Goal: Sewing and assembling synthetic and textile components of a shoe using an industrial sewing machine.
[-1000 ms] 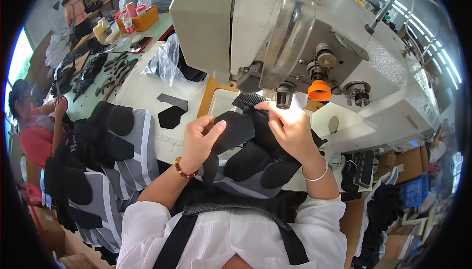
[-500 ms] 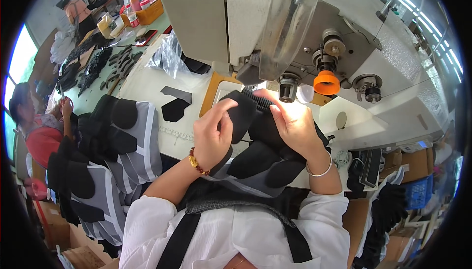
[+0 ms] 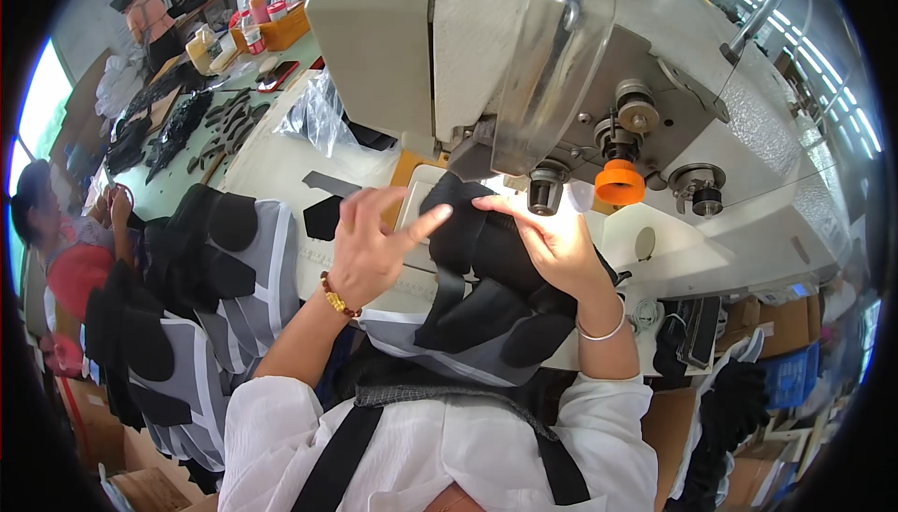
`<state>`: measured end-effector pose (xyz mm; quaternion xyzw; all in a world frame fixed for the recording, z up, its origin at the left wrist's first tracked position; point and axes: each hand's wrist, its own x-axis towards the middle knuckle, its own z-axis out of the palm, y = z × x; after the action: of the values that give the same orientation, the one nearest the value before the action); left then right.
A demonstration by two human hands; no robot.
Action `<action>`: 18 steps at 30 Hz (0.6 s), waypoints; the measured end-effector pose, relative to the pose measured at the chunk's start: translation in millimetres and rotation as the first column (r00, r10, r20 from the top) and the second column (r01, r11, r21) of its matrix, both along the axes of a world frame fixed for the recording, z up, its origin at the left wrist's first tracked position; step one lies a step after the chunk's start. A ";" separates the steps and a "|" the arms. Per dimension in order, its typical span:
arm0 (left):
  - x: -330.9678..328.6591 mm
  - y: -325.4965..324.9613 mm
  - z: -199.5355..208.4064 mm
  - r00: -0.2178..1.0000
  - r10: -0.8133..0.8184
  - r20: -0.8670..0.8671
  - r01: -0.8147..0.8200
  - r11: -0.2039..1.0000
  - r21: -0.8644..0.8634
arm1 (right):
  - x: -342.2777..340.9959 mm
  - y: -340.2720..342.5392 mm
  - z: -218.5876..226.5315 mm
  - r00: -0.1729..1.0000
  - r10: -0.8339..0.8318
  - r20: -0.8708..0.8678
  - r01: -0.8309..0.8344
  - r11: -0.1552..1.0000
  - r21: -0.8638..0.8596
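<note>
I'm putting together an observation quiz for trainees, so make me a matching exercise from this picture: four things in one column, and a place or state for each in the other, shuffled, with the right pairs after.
Things
1. Left hand
2. Orange knob
3. Right hand
4. Black fabric in front of the person

Places and states
A. Silver-coloured bangle at its wrist
B. On the sewing machine
C. Touched by the right hand
D. Beaded bracelet at its wrist

Pairs: 1-D, 2-B, 3-A, 4-C
</note>
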<state>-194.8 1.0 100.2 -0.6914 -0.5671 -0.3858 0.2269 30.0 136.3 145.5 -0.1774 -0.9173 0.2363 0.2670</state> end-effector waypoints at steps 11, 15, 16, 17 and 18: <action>21.9 12.6 40.4 0.932 -0.239 -0.274 0.199 0.966 -0.165 | 6.5 23.9 -30.4 0.999 0.032 -0.041 -0.035 0.996 -0.081; 16.7 20.8 42.4 0.912 -0.252 -0.322 0.222 0.967 -0.128 | -1.5 17.3 -15.2 0.998 0.058 -0.032 -0.060 0.996 -0.061; 16.9 22.4 38.0 0.926 -0.238 -0.292 0.229 0.971 -0.065 | -4.2 14.9 -14.1 0.999 0.033 0.010 -0.034 0.999 0.020; 16.6 23.2 33.8 0.939 -0.226 -0.260 0.234 0.972 -0.001 | -2.0 8.2 -8.6 0.986 -0.064 0.155 0.045 0.991 0.123; 17.3 25.4 29.3 0.937 -0.231 -0.261 0.239 0.971 0.001 | -0.3 6.5 -13.8 0.986 -0.070 0.154 0.051 0.991 0.125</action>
<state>-177.5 26.4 129.4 -0.7947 -0.4397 -0.3259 0.2625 29.7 142.9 131.7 -0.2068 -0.9424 0.1574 0.2107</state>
